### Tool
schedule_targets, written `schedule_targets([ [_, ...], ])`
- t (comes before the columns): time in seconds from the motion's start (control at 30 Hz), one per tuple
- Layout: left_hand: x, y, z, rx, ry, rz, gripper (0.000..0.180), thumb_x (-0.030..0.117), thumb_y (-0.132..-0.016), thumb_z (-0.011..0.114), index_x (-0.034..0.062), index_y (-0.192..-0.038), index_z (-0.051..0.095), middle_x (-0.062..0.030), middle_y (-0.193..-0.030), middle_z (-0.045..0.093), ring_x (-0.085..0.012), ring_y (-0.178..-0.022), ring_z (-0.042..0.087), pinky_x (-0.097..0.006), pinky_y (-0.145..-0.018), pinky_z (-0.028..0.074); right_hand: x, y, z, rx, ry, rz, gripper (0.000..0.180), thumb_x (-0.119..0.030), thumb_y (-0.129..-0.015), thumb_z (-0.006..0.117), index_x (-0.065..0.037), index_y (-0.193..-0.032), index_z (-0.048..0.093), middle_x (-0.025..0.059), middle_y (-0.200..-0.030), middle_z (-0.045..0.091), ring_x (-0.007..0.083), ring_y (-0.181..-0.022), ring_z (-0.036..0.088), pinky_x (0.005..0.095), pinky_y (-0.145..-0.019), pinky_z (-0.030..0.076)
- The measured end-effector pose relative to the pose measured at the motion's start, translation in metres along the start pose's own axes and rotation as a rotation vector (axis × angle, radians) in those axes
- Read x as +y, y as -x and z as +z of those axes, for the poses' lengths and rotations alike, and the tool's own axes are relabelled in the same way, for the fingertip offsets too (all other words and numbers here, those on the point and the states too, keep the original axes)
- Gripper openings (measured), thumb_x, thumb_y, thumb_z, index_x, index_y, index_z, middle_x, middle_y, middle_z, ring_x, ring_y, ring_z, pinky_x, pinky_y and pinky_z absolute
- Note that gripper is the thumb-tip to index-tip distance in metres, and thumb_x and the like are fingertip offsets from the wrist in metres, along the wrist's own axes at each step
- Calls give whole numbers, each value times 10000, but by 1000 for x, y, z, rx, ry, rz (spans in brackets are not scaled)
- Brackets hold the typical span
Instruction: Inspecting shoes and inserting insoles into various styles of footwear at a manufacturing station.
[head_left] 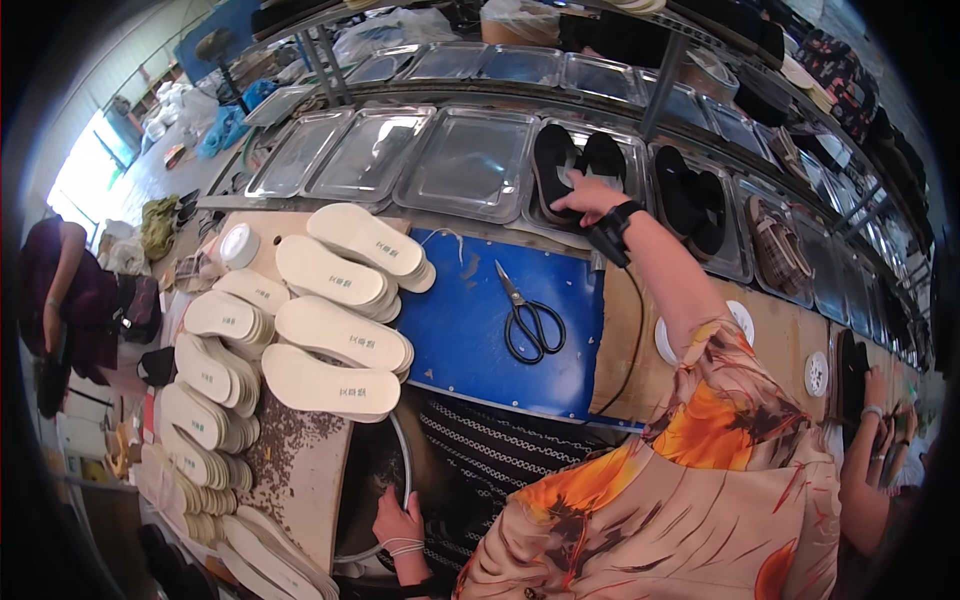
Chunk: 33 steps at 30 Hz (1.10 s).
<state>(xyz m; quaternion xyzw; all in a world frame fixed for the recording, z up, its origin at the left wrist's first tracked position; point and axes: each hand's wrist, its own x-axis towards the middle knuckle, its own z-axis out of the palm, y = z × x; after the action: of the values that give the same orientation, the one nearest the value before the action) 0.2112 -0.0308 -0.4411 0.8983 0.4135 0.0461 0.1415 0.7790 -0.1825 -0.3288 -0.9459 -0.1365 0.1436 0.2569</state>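
Observation:
Reaching forward, my right hand (592, 196) has its fingers closed at the heel end of a black shoe (556, 165), one of a pair in a shiny metal tray (525, 212). The other black shoe (604, 156) of that pair lies beside it. Low down, my left hand (398, 524) is at a curved grey tube (402, 450), its fingers bent around it; part of the grip is hidden. Black-handled scissors (533, 325) lie on the blue board (450, 330) between my hands. Stacks of cream insoles (335, 380) stand left of the board.
Several metal trays (465, 160) line the rack, some holding shoes such as a black pair (690, 200) and a plaid shoe (778, 245). A metal post (662, 85) rises there. White round lids (740, 320) and a dark cord (635, 350) are near my right arm. Other people work at both sides.

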Motion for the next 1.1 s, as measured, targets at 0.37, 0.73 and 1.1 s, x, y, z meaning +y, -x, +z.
schedule_targets([
  [0.37,-13,2,-6,139,431,-43,297,207,-818,583,19,-1047,583,-139,-899,622,-273,-782,627,-355,-704,490,-29,102,-62,-61,-1644,-344,308,-326,-927,415,-75,-993,581,-35,-761,615,38,-309,206,163,-296,187],
  [0.73,-21,87,-88,204,855,-171,233,81,-845,573,-15,-1057,563,-111,-922,619,-162,-822,616,-253,-716,484,-188,275,98,-662,-1807,-189,293,-217,-937,366,-27,-1065,547,38,-902,631,134,-712,611,238,-625,511],
  [1.1,-76,60,-63,307,518,-553,580,243,-884,508,-57,-1324,278,-233,-1293,393,-367,-1190,382,-376,-1016,291,-203,408,253,-725,227,-1718,249,-253,-758,630,-19,-787,550,151,-684,593,336,-605,600,409,-545,491],
])
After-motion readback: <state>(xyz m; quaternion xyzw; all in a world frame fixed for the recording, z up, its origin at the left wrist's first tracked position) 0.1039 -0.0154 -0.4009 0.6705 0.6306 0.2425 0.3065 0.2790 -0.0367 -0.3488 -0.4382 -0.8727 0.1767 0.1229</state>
